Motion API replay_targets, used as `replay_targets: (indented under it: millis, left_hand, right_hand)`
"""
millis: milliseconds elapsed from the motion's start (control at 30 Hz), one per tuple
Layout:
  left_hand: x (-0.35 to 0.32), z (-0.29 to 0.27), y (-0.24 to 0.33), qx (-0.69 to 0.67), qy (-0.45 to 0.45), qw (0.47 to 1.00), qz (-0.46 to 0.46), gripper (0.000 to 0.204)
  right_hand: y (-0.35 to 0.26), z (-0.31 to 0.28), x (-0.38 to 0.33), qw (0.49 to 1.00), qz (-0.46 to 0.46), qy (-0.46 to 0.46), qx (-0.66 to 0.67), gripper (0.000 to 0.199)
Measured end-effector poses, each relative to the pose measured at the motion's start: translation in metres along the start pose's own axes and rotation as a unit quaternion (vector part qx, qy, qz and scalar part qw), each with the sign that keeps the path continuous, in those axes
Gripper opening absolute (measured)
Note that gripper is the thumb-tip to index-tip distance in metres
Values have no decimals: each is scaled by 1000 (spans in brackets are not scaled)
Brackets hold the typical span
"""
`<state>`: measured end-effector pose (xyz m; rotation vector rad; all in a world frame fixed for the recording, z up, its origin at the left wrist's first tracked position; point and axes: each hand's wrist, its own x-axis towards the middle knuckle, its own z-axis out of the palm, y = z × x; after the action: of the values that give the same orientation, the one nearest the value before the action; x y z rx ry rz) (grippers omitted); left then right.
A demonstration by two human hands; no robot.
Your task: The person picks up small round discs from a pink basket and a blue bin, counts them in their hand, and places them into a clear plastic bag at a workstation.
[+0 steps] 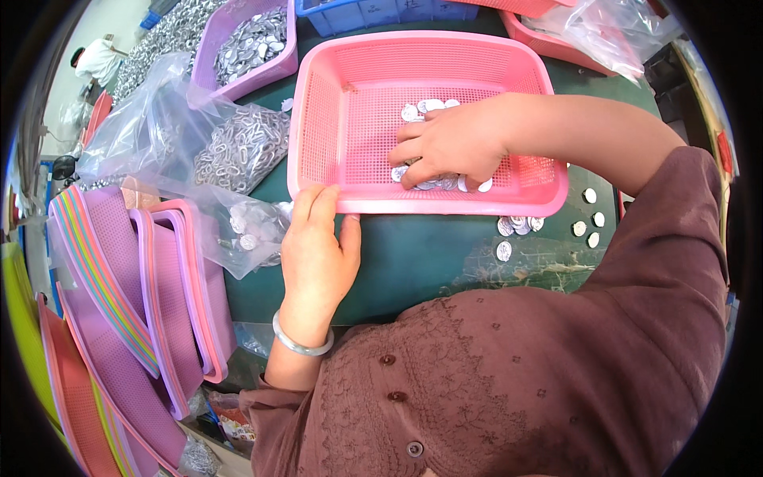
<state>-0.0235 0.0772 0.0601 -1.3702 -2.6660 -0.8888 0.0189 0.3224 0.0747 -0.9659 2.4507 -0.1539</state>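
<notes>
The right hand (451, 147), fingers spread and bent, touches silver discs (445, 184) inside the pink mesh basket (429, 208); whether it grips any, I cannot tell. The left hand (319, 246) lies on the near-left rim, thumb apart, its grip unclear. Pressing hard there could tilt the basket; a hasty sweep could flick discs onto the green worktop (389, 258), mixing them with loose discs (517, 226). A plastic bag of metal links (242, 149) crowds the left; a blue crate (381, 13) stands behind.

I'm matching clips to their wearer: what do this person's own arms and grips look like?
The left grip and right grip are ungloved. A smooth, pale greyish bangle circles the left wrist; the right wrist shows none. Both brown sleeves end well short of the wrists.
</notes>
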Motion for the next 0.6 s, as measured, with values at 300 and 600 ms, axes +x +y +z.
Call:
replay_targets:
  millis: [300,600]
  left_hand:
    - [0,-12,14,-79,-15,996,-41,30]
    - [-25,-3,21,-507,-159,829,-174,18]
  right_hand:
    - [-5,18,-2,997,20,50,54,34]
    - [10,14,-18,904,138,168,368,22]
